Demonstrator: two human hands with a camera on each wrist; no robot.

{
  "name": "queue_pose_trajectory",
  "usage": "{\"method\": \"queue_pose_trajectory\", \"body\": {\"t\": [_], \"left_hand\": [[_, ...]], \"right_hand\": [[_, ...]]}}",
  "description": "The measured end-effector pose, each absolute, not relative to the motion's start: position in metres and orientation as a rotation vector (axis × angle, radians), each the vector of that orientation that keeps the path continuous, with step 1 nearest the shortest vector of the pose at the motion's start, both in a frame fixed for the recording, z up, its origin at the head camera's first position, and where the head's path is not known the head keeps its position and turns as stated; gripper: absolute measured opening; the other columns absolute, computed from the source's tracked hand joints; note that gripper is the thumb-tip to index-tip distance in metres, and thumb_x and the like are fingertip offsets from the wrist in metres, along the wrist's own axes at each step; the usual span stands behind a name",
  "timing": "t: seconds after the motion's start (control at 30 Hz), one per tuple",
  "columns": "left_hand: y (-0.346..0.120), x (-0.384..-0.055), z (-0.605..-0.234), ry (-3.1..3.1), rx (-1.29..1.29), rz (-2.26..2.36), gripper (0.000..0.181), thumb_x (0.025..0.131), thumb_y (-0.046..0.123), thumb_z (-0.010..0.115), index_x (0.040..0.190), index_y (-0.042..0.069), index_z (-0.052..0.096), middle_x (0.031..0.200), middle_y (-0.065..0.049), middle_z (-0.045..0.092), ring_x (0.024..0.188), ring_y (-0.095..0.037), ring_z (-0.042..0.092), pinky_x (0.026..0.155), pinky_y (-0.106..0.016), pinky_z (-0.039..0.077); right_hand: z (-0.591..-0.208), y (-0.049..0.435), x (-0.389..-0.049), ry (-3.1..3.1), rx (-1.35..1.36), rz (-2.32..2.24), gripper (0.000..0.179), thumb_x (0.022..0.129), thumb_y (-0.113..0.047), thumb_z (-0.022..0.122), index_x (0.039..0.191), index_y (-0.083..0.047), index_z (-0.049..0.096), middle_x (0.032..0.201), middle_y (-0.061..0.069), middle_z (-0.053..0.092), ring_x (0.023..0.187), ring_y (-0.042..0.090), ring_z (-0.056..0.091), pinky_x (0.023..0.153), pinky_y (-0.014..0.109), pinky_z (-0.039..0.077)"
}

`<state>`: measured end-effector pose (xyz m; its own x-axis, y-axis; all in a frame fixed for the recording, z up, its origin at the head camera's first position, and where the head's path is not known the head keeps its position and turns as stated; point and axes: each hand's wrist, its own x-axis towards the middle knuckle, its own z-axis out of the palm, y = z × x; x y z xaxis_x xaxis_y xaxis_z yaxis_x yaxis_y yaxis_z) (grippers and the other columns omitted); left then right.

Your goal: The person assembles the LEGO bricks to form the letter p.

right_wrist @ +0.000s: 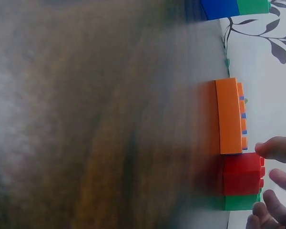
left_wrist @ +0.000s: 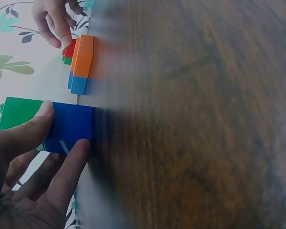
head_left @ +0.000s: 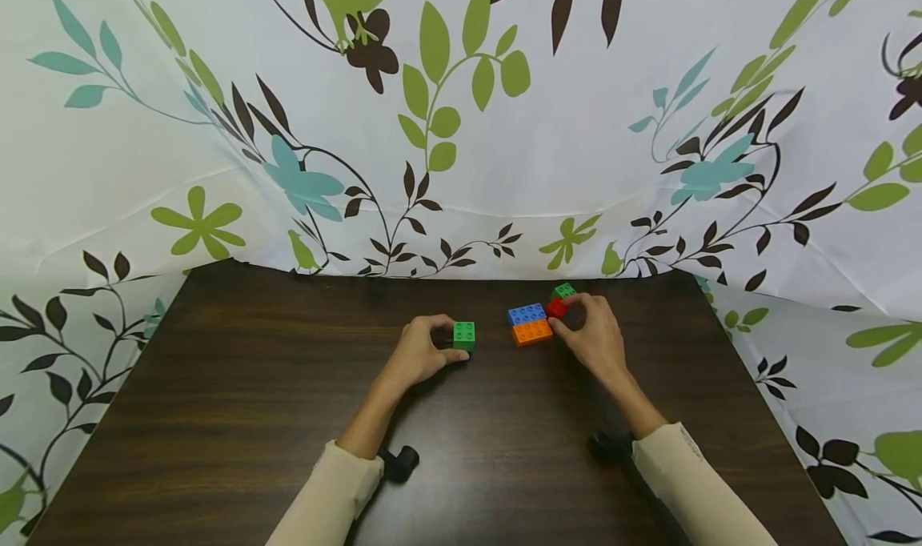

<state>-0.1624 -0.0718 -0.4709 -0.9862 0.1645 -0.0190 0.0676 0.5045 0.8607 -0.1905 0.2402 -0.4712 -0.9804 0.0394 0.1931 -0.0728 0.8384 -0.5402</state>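
My left hand grips a stack of a green toy brick on top of a blue toy brick, which stands on the table. Thumb and fingers lie on opposite sides of it. At the cluster of bricks to the right, my right hand touches a red toy brick with its thumb at the upper edge. Its other fingers are spread loosely above the red brick and a second green toy brick. Beside the red brick lie an orange toy brick and a blue toy brick.
The bricks stand on a dark wooden table near its far edge. A white cloth with a leaf pattern hangs behind and beside the table. A black wrist device shows under the left sleeve.
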Motion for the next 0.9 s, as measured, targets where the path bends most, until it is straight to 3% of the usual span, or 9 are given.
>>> {"method": "queue_pose_trajectory", "body": {"t": [0.2, 0.43, 0.67, 0.83, 0.9], "left_hand": [[-0.073, -0.162, -0.469, 2.639, 0.209, 1.495, 0.035, 0.080, 0.013, 0.096, 0.110, 0.010, 0.080, 0.114, -0.009, 0.080, 0.116, -0.033, 0.068, 0.106, -0.054, 0.054], [-0.073, -0.163, -0.471, 2.643, 0.210, 1.492, 0.034, 0.080, 0.014, 0.096, 0.109, 0.011, 0.080, 0.112, -0.008, 0.080, 0.114, -0.031, 0.069, 0.104, -0.052, 0.055], [-0.073, -0.163, -0.472, 2.661, 0.238, 1.494, 0.035, 0.077, 0.013, 0.098, 0.107, 0.008, 0.080, 0.108, -0.009, 0.080, 0.107, -0.030, 0.070, 0.100, -0.052, 0.057], [-0.072, -0.162, -0.472, 2.658, 0.229, 1.501, 0.034, 0.077, 0.013, 0.098, 0.106, 0.009, 0.080, 0.105, -0.008, 0.080, 0.104, -0.027, 0.070, 0.099, -0.050, 0.057], [-0.072, -0.162, -0.471, 2.654, 0.227, 1.505, 0.034, 0.077, 0.013, 0.098, 0.106, 0.009, 0.080, 0.105, -0.007, 0.080, 0.104, -0.027, 0.070, 0.098, -0.049, 0.057]], "right_hand": [[-0.472, 0.236, -0.183, -2.840, 0.096, 0.770, 0.033, 0.092, -0.030, 0.085, 0.119, -0.012, 0.078, 0.129, 0.021, 0.060, 0.115, 0.040, 0.061, 0.087, 0.063, 0.057], [-0.475, 0.233, -0.179, -2.899, 0.165, 0.642, 0.032, 0.094, -0.036, 0.083, 0.118, -0.014, 0.083, 0.127, 0.019, 0.065, 0.113, 0.040, 0.060, 0.074, 0.062, 0.060], [-0.476, 0.233, -0.175, -2.967, 0.135, 0.704, 0.028, 0.094, -0.040, 0.082, 0.099, -0.013, 0.084, 0.128, 0.017, 0.069, 0.121, 0.040, 0.062, 0.087, 0.067, 0.058], [-0.478, 0.233, -0.174, -2.970, 0.148, 0.792, 0.032, 0.096, -0.042, 0.080, 0.111, -0.015, 0.081, 0.133, 0.017, 0.070, 0.120, 0.040, 0.066, 0.093, 0.066, 0.057], [-0.480, 0.232, -0.175, -2.964, 0.171, 0.818, 0.035, 0.096, -0.042, 0.081, 0.119, -0.016, 0.079, 0.129, 0.016, 0.072, 0.113, 0.036, 0.068, 0.089, 0.060, 0.059]]}}
